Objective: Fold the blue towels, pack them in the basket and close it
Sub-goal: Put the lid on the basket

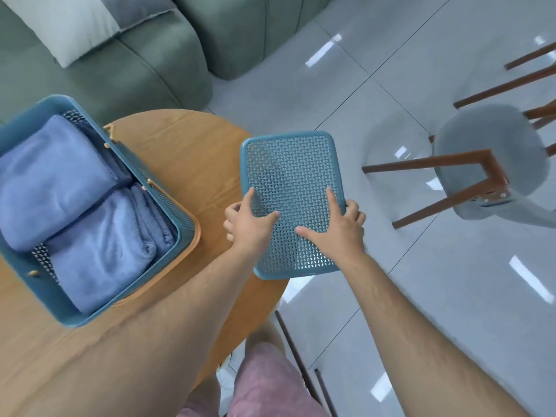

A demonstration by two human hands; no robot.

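Shorts (264, 383), pink, sit at the bottom edge. Above them the left hand (249, 225) and right hand (334, 228) each grip one side of the perforated blue lid (291, 176), forefinger and thumb on top, other fingers curled round its rim, over the bench (180, 152) edge. Left on the bench stands the open basket (185, 236), folded blue towels (60, 176) inside. Beyond is a green sofa (150, 55).

A green sofa (150, 55) and pale cushion (69, 28) lie beyond the wooden table (186, 152), a grey chair (481, 133) nearby.
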